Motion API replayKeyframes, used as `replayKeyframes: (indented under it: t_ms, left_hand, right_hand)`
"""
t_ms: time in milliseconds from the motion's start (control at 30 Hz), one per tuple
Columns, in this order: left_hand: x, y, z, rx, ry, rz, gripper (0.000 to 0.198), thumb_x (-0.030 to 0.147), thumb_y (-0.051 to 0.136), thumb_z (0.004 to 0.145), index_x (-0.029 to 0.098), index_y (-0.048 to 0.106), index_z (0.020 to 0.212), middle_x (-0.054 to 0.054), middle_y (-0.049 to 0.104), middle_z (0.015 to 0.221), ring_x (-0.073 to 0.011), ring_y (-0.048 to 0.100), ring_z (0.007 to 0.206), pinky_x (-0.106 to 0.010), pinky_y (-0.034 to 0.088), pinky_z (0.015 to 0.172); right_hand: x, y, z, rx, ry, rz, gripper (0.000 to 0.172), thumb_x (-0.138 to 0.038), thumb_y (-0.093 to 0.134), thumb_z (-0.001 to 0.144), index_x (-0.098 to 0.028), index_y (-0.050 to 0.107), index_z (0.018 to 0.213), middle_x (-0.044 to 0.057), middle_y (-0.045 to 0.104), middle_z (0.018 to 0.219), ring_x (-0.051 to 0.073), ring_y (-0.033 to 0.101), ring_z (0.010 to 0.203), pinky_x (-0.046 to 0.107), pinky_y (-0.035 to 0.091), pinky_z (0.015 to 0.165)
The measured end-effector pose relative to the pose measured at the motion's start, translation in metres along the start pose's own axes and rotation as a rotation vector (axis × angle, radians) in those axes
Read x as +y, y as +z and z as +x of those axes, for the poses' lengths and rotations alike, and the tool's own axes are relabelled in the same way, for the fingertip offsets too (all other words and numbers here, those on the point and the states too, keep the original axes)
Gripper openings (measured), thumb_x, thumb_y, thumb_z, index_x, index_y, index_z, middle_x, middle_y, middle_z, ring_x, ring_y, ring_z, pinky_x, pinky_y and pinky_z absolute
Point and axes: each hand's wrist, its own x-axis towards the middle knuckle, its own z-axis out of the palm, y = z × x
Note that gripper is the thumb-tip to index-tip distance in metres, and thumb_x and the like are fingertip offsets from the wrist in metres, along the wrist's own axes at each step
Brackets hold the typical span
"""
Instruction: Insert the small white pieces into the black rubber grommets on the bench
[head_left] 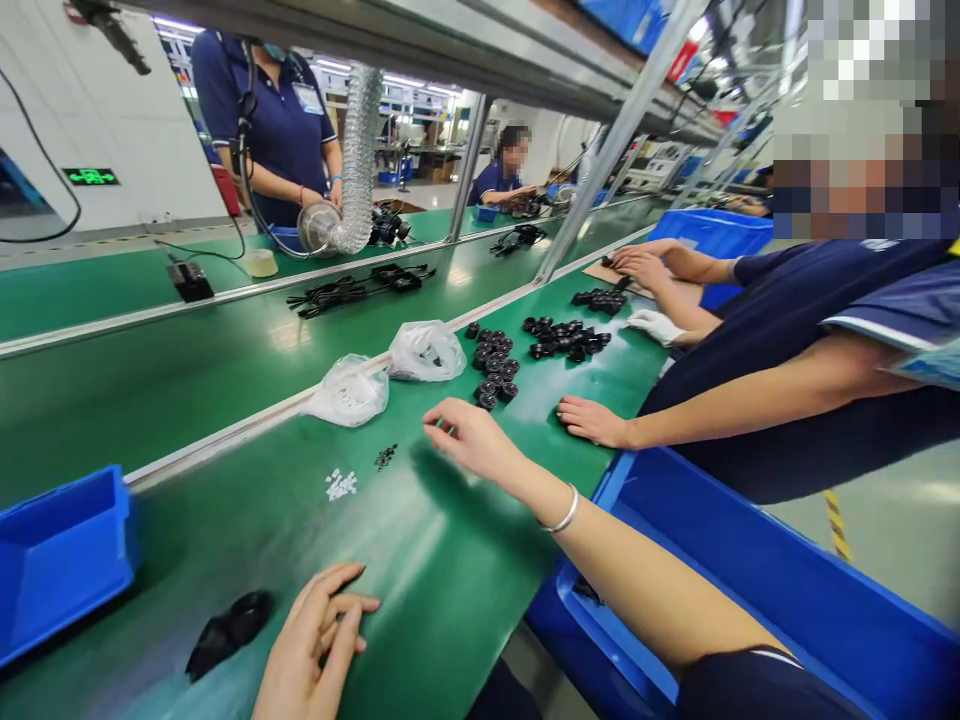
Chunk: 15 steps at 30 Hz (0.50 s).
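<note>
My left hand is low in the view over the green table, its fingers loosely apart and holding nothing. To its left lie black rounded parts. My right hand, with a silver bangle at the wrist, hovers above the table, thumb and fingers apart, nothing between them. Left of it are a small pile of tiny black pieces and a pile of small white pieces. Two clear plastic bags sit behind these piles. Several black round parts stand just beyond my right hand.
A blue bin is at the left edge; a large blue bin lies under my right arm. Co-workers' hands rest at the right, near more black parts. Metal posts rise behind, with black cables on the belt.
</note>
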Motion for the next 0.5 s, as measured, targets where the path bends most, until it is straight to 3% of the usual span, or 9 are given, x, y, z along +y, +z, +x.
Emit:
replayKeyframes:
  t_ms: [100, 167, 233, 300, 367, 500]
  left_hand:
    - [0.000, -0.013, 0.000, 0.086, 0.320, 0.472, 0.033, 0.034, 0.048, 0.095, 0.021, 0.061, 0.123, -0.015, 0.064, 0.127, -0.0254, 0.068, 0.106, -0.038, 0.057, 0.088]
    - [0.004, -0.023, 0.000, 0.218, 0.424, 0.819, 0.037, 0.028, 0.052, 0.093, 0.020, 0.060, 0.128, -0.017, 0.058, 0.136, -0.0344, 0.057, 0.124, -0.053, 0.046, 0.102]
    - [0.009, -0.031, 0.000, 0.346, 0.367, 1.096, 0.042, 0.024, 0.052, 0.092, 0.015, 0.056, 0.133, -0.022, 0.047, 0.147, -0.0440, 0.040, 0.137, -0.069, 0.032, 0.106]
    - [0.010, -0.034, -0.001, 0.386, 0.251, 1.276, 0.044, 0.019, 0.048, 0.093, 0.008, 0.054, 0.135, -0.027, 0.039, 0.151, -0.0490, 0.030, 0.141, -0.078, 0.025, 0.103]
    - [0.006, -0.035, -0.002, 0.346, 0.174, 1.364, 0.043, 0.012, 0.041, 0.094, 0.004, 0.053, 0.135, -0.029, 0.040, 0.149, -0.0480, 0.032, 0.140, -0.077, 0.028, 0.102]
    - [-0.008, -0.037, 0.002, 0.226, 0.186, 1.381, 0.049, 0.001, 0.034, 0.091, 0.006, 0.053, 0.137, -0.024, 0.052, 0.140, -0.0365, 0.049, 0.130, -0.061, 0.036, 0.107]
  right_hand:
    - [-0.025, 0.028, 0.000, -0.156, -0.085, 0.025, 0.006, -0.013, 0.060, 0.090, -0.016, 0.064, 0.092, 0.003, 0.063, 0.091, 0.011, 0.060, 0.070, 0.025, 0.049, 0.069]
    - [-0.032, 0.039, 0.004, -0.170, -0.092, 0.000, 0.007, -0.010, 0.059, 0.090, -0.015, 0.064, 0.091, 0.004, 0.061, 0.091, 0.013, 0.058, 0.073, 0.027, 0.048, 0.072]
    - [-0.036, 0.046, 0.006, -0.175, -0.102, -0.011, 0.008, -0.010, 0.057, 0.092, -0.014, 0.064, 0.092, 0.006, 0.060, 0.091, 0.015, 0.057, 0.076, 0.028, 0.047, 0.074]
    - [-0.041, 0.051, 0.006, -0.202, -0.124, -0.013, 0.008, -0.011, 0.057, 0.092, -0.015, 0.064, 0.091, 0.005, 0.060, 0.091, 0.015, 0.057, 0.077, 0.027, 0.047, 0.073]
    - [-0.048, 0.057, 0.004, -0.246, -0.153, -0.008, 0.007, -0.011, 0.059, 0.092, -0.016, 0.064, 0.091, 0.004, 0.060, 0.089, 0.014, 0.057, 0.076, 0.026, 0.046, 0.072]
    - [-0.062, 0.071, 0.000, -0.298, -0.175, -0.023, 0.009, -0.012, 0.058, 0.093, -0.016, 0.064, 0.087, 0.003, 0.060, 0.086, 0.014, 0.058, 0.075, 0.026, 0.046, 0.071]
